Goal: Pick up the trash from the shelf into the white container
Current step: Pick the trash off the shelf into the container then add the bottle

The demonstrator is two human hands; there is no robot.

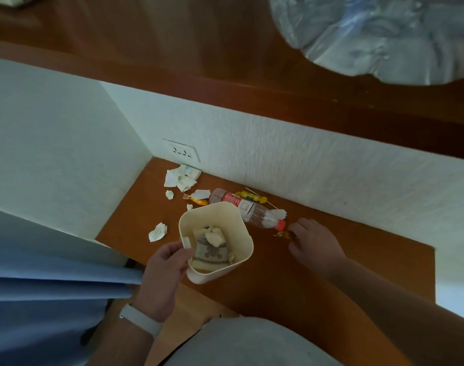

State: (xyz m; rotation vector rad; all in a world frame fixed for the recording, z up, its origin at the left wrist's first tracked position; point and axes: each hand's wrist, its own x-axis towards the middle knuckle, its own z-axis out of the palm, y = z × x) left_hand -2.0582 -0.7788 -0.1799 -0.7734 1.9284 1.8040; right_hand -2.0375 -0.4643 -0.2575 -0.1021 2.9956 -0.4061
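Note:
My left hand [163, 270] grips the near-left rim of the white container [241, 233], which holds crumpled paper and a printed wrapper. My right hand [314, 240] rests on the wooden shelf [357, 260], fingertips closing on a small amber wrapper [281, 234] just below the red cap of a lying plastic bottle [241, 206]. A tissue wad [277, 214] sits by the bottle's neck. Yellow candy wrappers [249, 197] and a thin stick lie behind the bottle. Torn white paper [182, 178] is piled in the corner, with smaller scraps [158, 231] left of the container and an orange wrapper [195, 199].
White walls close the shelf at the left and back, with a wall socket [182, 151] above the corner. A dark wooden ledge [225, 75] runs overhead, with a crumpled plastic bag [384, 35] on it. A blue curtain [53, 273] hangs at the left.

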